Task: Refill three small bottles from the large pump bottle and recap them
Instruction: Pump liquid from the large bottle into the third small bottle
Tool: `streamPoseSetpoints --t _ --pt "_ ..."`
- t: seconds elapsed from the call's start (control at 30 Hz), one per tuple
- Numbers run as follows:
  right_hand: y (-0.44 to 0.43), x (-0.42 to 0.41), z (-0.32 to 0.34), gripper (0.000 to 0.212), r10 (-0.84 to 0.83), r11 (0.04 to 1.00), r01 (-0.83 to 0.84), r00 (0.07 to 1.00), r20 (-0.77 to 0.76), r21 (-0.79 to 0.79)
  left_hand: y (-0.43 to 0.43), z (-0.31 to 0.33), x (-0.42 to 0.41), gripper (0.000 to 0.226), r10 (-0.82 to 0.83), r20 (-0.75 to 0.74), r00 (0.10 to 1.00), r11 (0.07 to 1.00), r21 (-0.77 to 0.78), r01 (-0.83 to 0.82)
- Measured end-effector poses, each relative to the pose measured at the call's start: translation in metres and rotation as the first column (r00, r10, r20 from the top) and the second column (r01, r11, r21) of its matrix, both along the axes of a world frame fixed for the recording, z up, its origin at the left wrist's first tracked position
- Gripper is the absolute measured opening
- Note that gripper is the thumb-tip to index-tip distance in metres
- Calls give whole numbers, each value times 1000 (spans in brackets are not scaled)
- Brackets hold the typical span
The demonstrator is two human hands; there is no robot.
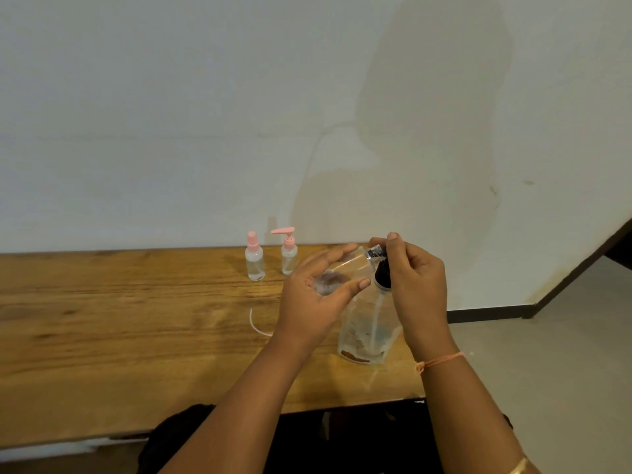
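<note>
aloft, left hand (313, 297) grips small bottle (350, 265)

A: What sort of place is this?

B: A plain indoor room, most likely in a home, though I can't tell for certain. A wooden table (136, 336) with strong grain stands against a bare painted wall (171, 114).

A: Could it be a lab or a shop?

B: It looks lived-in rather than fitted out. The wall carries stains (538, 289) (yellowish, low at the right). A dark skirting (489, 314) runs along its foot, above a pale, plain floor (547, 388). On the table stand a spray bottle (254, 265) and a small pump bottle (288, 258), both pink-topped, the toiletry kind.
</note>
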State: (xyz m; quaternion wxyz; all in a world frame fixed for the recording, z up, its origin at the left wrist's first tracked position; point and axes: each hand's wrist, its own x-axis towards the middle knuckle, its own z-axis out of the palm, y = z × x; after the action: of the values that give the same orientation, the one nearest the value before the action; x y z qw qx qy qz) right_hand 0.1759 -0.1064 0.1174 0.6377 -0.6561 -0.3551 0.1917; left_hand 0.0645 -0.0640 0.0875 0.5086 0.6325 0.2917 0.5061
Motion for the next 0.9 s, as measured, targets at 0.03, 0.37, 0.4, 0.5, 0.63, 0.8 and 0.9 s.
streamPoseSetpoints --t 0.03,0.37,0.4,0.5,0.63,0.8,0.9 --pt "1 1 2 29 1 1000 -1 1000 -17 4 0 1 0 46 1 -2 1000 1000 7 -1" --pt "2 2 -3 38 11 1000 -11 999 41 1 2 0 -1 48 1 -24 1000 1000 17 0" --pt "3 3 -4 40 4 1000 -4 998 64 -4 3 -1 -1 48 5 -30 1000 1000 20 -4" --pt "1 1 -3 40 4 1000 -4 997 74 -2 2 -1 -1 48 -13 -17 1000 1000 -3 13" --pt "-1 0 0 29 -9 1000 9 1000 4 26 0 1 -1 45 -11 -25 1000 1000 19 12" --pt "0 3 2 32 14 1000 -14 1000 -15 7 -1 4 -1 43 4 -17 1000 998 65 -2" --pt "-1 5 -2 49 57 997 -56 998 28 -57 1 1 -1 44 -11 -29 1000 1000 16 11"
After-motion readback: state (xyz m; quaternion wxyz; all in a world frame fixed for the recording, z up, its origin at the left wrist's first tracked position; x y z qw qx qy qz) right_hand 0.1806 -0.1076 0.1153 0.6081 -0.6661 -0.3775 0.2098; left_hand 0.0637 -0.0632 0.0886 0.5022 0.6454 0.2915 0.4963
